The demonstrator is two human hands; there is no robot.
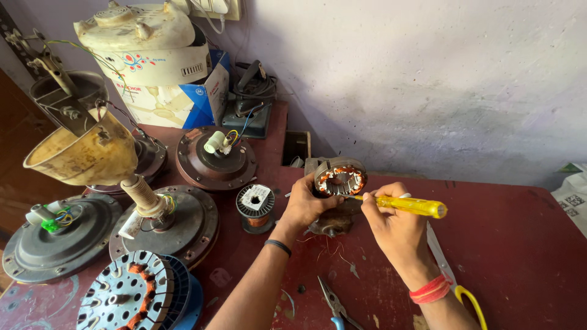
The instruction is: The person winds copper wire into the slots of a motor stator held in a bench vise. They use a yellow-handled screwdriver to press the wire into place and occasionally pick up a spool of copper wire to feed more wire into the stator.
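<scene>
Here, a small motor stator [339, 180] is gripped by the left hand [304, 205].
A yellow screwdriver [408, 206] is pinched in the right hand [391, 226]; bare red table [520, 244] lies rightward, fan motors [195, 223] crowd left.

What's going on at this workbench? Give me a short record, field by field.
Surface: dark red table against a pale wall
Left hand: grips a small motor stator with copper windings, tilted up
Right hand: holds a yellow-handled screwdriver, tip at the stator's rim
Near the hands: wire spool, pliers, scissors
Left side: several ceiling-fan motor housings, a large round stator
</scene>
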